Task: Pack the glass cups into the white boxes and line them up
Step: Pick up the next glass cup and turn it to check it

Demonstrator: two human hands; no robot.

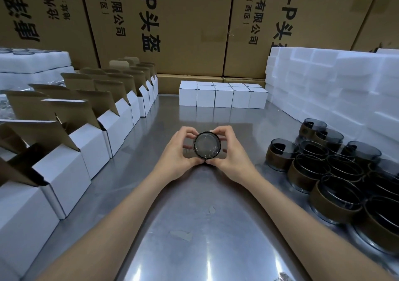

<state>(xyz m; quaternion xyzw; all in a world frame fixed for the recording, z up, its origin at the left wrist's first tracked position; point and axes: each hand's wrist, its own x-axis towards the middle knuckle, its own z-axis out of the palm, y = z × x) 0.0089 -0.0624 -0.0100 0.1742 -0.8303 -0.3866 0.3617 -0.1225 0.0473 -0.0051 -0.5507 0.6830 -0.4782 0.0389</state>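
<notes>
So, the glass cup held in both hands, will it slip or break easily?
Probably slippery: the glass cup looks smooth and bare, without the brown sleeve the other cups wear. Likely fragile, being thin dark glass. Both hands, left and right, grip it, which seems wise.

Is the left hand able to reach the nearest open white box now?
Probably not yet: the left hand helps the right hand hold a glass cup. The open box has only bare table before it.

A shiny steel table [194, 226] reflects overhead light; behind it, tall brown cartons [172, 21] with black print form a wall.
</notes>
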